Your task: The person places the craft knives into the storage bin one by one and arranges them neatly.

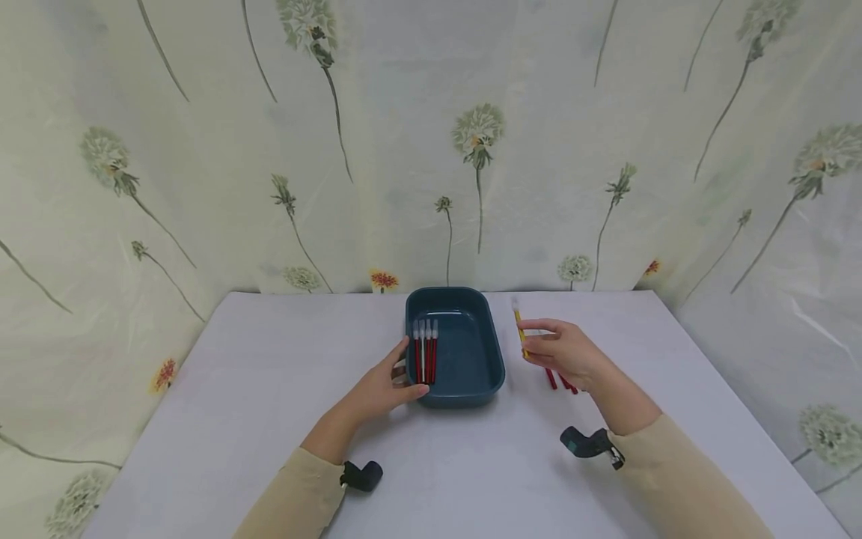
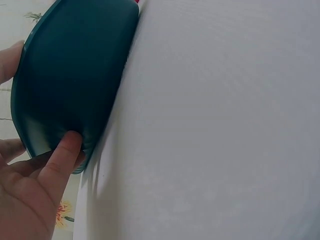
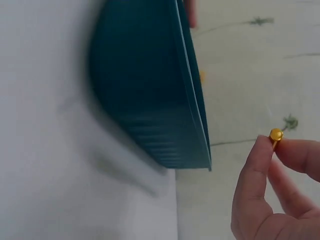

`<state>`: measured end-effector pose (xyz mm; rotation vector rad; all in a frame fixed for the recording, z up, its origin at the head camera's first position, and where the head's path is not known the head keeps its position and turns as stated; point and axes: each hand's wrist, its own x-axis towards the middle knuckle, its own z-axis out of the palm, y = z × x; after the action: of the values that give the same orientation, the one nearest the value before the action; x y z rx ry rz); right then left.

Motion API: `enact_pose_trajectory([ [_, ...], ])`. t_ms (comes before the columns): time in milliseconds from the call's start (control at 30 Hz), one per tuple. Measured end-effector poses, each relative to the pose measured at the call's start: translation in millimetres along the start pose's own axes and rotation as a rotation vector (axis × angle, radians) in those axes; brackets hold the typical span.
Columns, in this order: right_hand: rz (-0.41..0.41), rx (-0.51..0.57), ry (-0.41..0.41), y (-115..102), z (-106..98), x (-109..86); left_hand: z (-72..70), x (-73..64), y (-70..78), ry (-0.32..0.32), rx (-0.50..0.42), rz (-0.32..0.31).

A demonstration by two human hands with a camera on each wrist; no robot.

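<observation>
My left hand (image 1: 380, 389) grips the near left corner of a dark teal plastic tray (image 1: 469, 359), its thumb at the front rim and its fingers along the left side. In the left wrist view, fingers touch the tray's outer wall (image 2: 75, 75). Inside, several slim sticks with translucent caps (image 1: 426, 352), mostly red and one pale, lie side by side along the left wall. Right of the tray, my right hand (image 1: 562, 350) pinches a yellow capped stick (image 1: 521, 329), cap pointing away; its rounded golden end (image 3: 276, 134) shows in the right wrist view. Whether these are pens or brushes is unclear.
More red sticks (image 1: 552, 379) lie on the white table (image 1: 471, 479), partly hidden below my right hand. A curtain (image 1: 404, 150) printed with dandelions rises behind the table's back edge and on both sides. Each sleeve carries a black wrist camera (image 1: 364, 477).
</observation>
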<state>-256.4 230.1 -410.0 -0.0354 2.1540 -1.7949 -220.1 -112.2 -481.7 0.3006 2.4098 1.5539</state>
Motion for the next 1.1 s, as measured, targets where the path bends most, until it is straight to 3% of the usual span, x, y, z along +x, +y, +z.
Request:
enact_pose_trajectory([
  [533, 0.067, -0.031, -0.031, -11.7, 46.1, 22.0, -0.3, 0.4, -0.2, 0.000, 0.009, 0.003],
  [767, 0.059, -0.074, -0.054, -14.5, 61.6, 29.5, 0.1, -0.1, -0.2, 0.007, 0.022, -0.010],
  [1100, 0.054, -0.053, -0.065, -10.4, 84.0, 39.2, -1.0, -0.7, 0.4, -0.005, 0.003, -0.012],
])
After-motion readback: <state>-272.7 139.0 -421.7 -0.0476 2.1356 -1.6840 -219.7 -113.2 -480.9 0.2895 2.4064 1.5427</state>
